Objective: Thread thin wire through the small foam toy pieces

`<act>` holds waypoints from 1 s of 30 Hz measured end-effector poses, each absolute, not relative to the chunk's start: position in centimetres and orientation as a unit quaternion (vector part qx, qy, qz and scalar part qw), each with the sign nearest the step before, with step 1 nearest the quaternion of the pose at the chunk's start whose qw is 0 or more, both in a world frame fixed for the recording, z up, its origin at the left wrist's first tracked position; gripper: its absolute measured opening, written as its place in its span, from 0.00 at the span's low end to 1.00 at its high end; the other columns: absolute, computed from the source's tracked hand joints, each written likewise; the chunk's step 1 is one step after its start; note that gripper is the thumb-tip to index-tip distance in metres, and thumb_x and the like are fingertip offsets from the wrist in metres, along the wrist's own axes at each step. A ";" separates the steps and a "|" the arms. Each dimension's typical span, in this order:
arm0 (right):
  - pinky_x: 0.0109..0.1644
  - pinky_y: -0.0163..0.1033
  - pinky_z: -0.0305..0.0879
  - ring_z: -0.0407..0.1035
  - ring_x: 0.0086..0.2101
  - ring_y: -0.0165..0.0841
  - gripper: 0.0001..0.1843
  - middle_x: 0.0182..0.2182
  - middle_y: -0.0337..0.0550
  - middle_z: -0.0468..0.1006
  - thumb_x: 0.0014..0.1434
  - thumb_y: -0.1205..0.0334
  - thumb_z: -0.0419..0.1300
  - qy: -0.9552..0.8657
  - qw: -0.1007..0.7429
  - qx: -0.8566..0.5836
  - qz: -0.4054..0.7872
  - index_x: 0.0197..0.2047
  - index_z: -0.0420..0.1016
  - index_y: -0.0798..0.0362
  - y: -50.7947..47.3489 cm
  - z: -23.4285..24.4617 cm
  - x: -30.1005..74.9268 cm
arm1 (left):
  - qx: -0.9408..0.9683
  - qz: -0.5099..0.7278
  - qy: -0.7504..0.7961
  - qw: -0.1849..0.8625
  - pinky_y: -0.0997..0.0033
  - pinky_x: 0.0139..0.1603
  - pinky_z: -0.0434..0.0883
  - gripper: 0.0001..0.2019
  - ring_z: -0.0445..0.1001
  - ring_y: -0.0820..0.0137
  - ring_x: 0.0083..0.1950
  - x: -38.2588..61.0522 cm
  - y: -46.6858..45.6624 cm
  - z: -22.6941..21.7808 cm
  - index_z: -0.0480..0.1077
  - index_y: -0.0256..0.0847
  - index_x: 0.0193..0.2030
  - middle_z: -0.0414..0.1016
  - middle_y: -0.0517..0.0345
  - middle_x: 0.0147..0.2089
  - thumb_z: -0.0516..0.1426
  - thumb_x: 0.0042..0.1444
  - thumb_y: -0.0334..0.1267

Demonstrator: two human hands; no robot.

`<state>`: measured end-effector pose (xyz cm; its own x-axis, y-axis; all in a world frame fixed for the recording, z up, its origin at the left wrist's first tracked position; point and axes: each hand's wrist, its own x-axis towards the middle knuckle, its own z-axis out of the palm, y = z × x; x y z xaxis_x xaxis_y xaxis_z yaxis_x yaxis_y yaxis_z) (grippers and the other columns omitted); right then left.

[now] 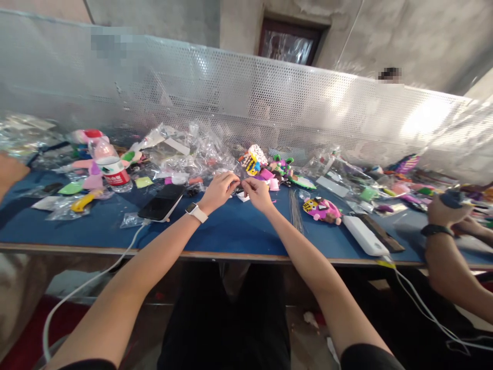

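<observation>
Over the middle of the blue table [231, 236], my left hand [221, 189] and my right hand [256, 194] meet almost fingertip to fingertip. Both are pinched closed; whatever sits between the fingers is too small to make out. Just below the fingertips lies a small white piece [242, 197], partly hidden. Beyond my right hand are a colourful clay-like figure [254, 160] with a speckled white top and some pink pieces [271, 180]. A bundle of thin wires [296, 210] lies to the right, beside a pink and yellow striped figure [321, 209].
A phone [162, 202] on a white cable and a labelled bottle [112, 167] stand left. Clear plastic bags [185, 149] pile along a perforated metal screen [288, 92]. At right lie a white power bank [364, 235] and a co-worker's hand [442, 210]; another person's hand [11, 172] shows far left.
</observation>
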<state>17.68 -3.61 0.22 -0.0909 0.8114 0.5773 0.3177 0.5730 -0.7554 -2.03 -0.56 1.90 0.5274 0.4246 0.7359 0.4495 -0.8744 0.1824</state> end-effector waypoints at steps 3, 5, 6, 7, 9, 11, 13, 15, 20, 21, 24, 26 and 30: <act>0.33 0.38 0.60 0.64 0.24 0.31 0.25 0.22 0.37 0.72 0.70 0.38 0.58 -0.695 0.551 -0.407 0.219 0.36 0.78 0.52 -3.6 0.2 17.7 | -0.875 -0.406 -0.259 0.040 0.58 0.59 0.68 0.15 0.76 0.58 0.53 -2.1 -0.6 1.9 0.73 0.41 0.49 0.79 0.47 0.50 0.47 0.79 0.42; 0.32 0.38 0.59 0.62 0.24 0.31 0.25 0.21 0.36 0.70 0.68 0.37 0.59 -0.690 0.554 -0.406 0.227 0.36 0.79 0.52 -3.7 0.4 17.7 | -0.878 -0.397 -0.263 0.048 0.57 0.57 0.67 0.16 0.75 0.57 0.52 -2.0 -0.6 1.9 0.72 0.42 0.48 0.79 0.47 0.50 0.45 0.79 0.42; 0.31 0.37 0.58 0.62 0.24 0.31 0.26 0.21 0.36 0.70 0.68 0.37 0.60 -0.691 0.552 -0.405 0.230 0.34 0.78 0.52 -3.7 0.5 17.8 | -0.880 -0.391 -0.263 0.049 0.57 0.57 0.66 0.16 0.75 0.57 0.51 -2.0 -0.6 1.8 0.72 0.42 0.48 0.78 0.46 0.50 0.45 0.79 0.41; 0.31 0.37 0.57 0.61 0.23 0.30 0.26 0.20 0.36 0.69 0.68 0.37 0.60 -0.695 0.548 -0.405 0.229 0.31 0.77 0.52 -3.8 0.6 17.8 | -0.883 -0.386 -0.262 0.049 0.57 0.56 0.66 0.16 0.75 0.57 0.50 -2.0 -0.6 1.8 0.72 0.42 0.47 0.78 0.46 0.49 0.45 0.79 0.41; 0.31 0.37 0.57 0.61 0.24 0.30 0.28 0.19 0.37 0.68 0.68 0.38 0.59 -0.708 0.533 -0.408 0.217 0.27 0.74 0.51 -3.9 0.8 17.9 | -0.887 -0.381 -0.256 0.041 0.57 0.55 0.65 0.16 0.74 0.56 0.49 -1.9 -0.5 1.6 0.71 0.42 0.44 0.77 0.46 0.47 0.45 0.78 0.41; 0.32 0.37 0.58 0.62 0.25 0.31 0.28 0.19 0.38 0.69 0.68 0.39 0.58 -0.718 0.523 -0.415 0.195 0.26 0.74 0.51 -3.9 0.8 18.0 | -0.885 -0.390 -0.255 0.014 0.57 0.55 0.65 0.16 0.73 0.56 0.48 -1.8 -0.5 1.6 0.70 0.43 0.42 0.76 0.46 0.46 0.45 0.78 0.42; 0.34 0.38 0.60 0.65 0.26 0.32 0.26 0.20 0.39 0.71 0.68 0.40 0.58 -0.721 0.523 -0.420 0.175 0.29 0.78 0.52 -4.0 0.8 18.0 | -0.869 -0.416 -0.264 -0.044 0.59 0.53 0.66 0.16 0.73 0.58 0.47 -1.6 -0.4 1.6 0.69 0.43 0.41 0.76 0.48 0.44 0.46 0.77 0.45; 0.35 0.38 0.62 0.68 0.28 0.34 0.25 0.23 0.40 0.74 0.68 0.40 0.58 -0.718 0.531 -0.420 0.165 0.34 0.82 0.52 -4.0 0.7 18.1 | -0.844 -0.441 -0.278 -0.128 0.62 0.49 0.67 0.17 0.73 0.60 0.44 -1.3 -0.4 1.6 0.69 0.43 0.40 0.76 0.51 0.41 0.49 0.76 0.50; 0.37 0.39 0.64 0.70 0.28 0.35 0.23 0.26 0.42 0.79 0.71 0.44 0.58 -0.744 0.523 -0.386 0.154 0.37 0.85 0.52 -4.2 0.6 18.5 | -0.770 -0.443 -0.266 -0.374 0.65 0.42 0.67 0.25 0.70 0.66 0.37 -1.0 0.2 1.6 0.71 0.41 0.32 0.72 0.55 0.33 0.58 0.66 0.63; 0.37 0.38 0.64 0.70 0.28 0.34 0.23 0.26 0.42 0.79 0.71 0.45 0.58 -0.753 0.515 -0.381 0.150 0.36 0.85 0.52 -4.3 0.6 18.5 | -0.746 -0.436 -0.262 -0.431 0.65 0.42 0.68 0.25 0.70 0.66 0.37 -1.0 0.4 1.6 0.71 0.41 0.30 0.72 0.55 0.32 0.61 0.62 0.63; 0.37 0.38 0.64 0.69 0.28 0.33 0.24 0.26 0.41 0.79 0.72 0.44 0.57 -0.775 0.491 -0.370 0.148 0.36 0.85 0.52 -4.6 0.8 18.6 | -0.669 -0.384 -0.251 -0.585 0.64 0.39 0.69 0.24 0.71 0.67 0.35 -1.0 0.7 1.3 0.72 0.40 0.28 0.73 0.54 0.31 0.69 0.51 0.60; 0.36 0.38 0.63 0.68 0.27 0.33 0.26 0.25 0.41 0.78 0.71 0.41 0.57 -0.776 0.486 -0.370 0.156 0.34 0.84 0.52 -4.7 0.9 18.6 | -0.641 -0.359 -0.241 -0.634 0.64 0.37 0.69 0.23 0.71 0.67 0.34 -1.0 0.7 1.1 0.73 0.39 0.28 0.73 0.54 0.30 0.71 0.48 0.58; 0.33 0.38 0.60 0.64 0.24 0.32 0.29 0.19 0.39 0.73 0.68 0.36 0.59 -0.716 0.530 -0.411 0.192 0.29 0.80 0.52 -4.0 0.3 18.2 | -0.664 -0.440 -0.269 -0.541 0.64 0.39 0.70 0.24 0.72 0.68 0.35 -0.7 0.3 0.8 0.72 0.40 0.30 0.74 0.54 0.32 0.67 0.56 0.61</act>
